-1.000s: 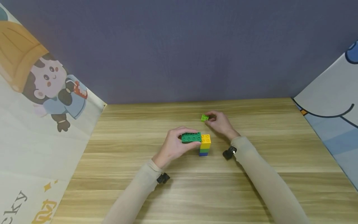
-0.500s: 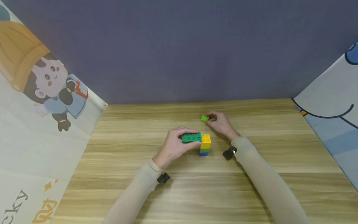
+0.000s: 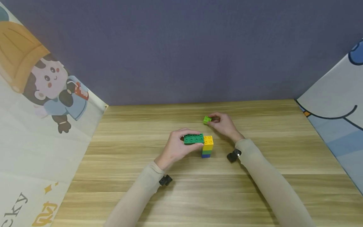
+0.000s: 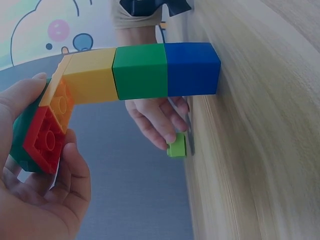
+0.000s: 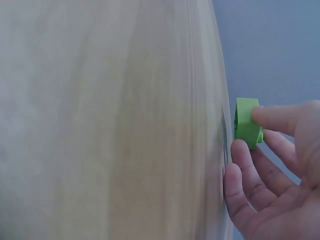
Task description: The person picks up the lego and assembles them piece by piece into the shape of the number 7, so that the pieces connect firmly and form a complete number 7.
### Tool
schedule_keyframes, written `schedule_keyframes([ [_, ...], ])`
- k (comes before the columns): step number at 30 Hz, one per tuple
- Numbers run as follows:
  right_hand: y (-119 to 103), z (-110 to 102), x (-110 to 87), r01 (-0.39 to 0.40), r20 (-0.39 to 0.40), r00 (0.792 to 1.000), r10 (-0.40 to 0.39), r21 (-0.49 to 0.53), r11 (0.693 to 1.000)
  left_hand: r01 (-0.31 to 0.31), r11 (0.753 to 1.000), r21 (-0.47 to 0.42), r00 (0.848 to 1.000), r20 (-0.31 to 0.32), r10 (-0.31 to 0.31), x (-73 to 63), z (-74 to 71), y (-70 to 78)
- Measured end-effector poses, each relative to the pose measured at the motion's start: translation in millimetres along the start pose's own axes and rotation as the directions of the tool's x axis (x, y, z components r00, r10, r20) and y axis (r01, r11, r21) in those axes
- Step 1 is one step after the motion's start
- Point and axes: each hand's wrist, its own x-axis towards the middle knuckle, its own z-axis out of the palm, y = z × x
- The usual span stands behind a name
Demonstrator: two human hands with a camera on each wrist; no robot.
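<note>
My left hand (image 3: 176,148) grips a dark green toy brick (image 3: 193,139) between thumb and fingers, at the top of a small brick tower. Seen from the left wrist, a red brick (image 4: 42,142) and an orange-yellow brick (image 4: 61,102) sit under that green one and jut out to the side. The tower's column has a yellow brick (image 4: 91,75), a green brick (image 4: 140,71) and a blue brick (image 4: 193,69) at the bottom, standing on the table. Further back, my right hand (image 3: 224,125) pinches a small lime green brick (image 3: 206,120) at or just above the tabletop.
The wood-grain table (image 3: 136,126) ends at a dark blue-grey panel (image 3: 184,53) behind. Printed cartoon panels flank it, one on the left (image 3: 34,142) and one on the right (image 3: 334,104). Each wrist carries a small black camera.
</note>
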Motion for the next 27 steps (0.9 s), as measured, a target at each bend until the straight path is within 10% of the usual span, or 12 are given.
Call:
schedule_keyframes([
  [27,-23.6,-0.7,-34.4,0.083,0.017,0.996,-0.085,0.088,0.993,-0.008,1.000,-0.017,1.000,0.000,0.008,-2.2,-1.7,-1.3],
])
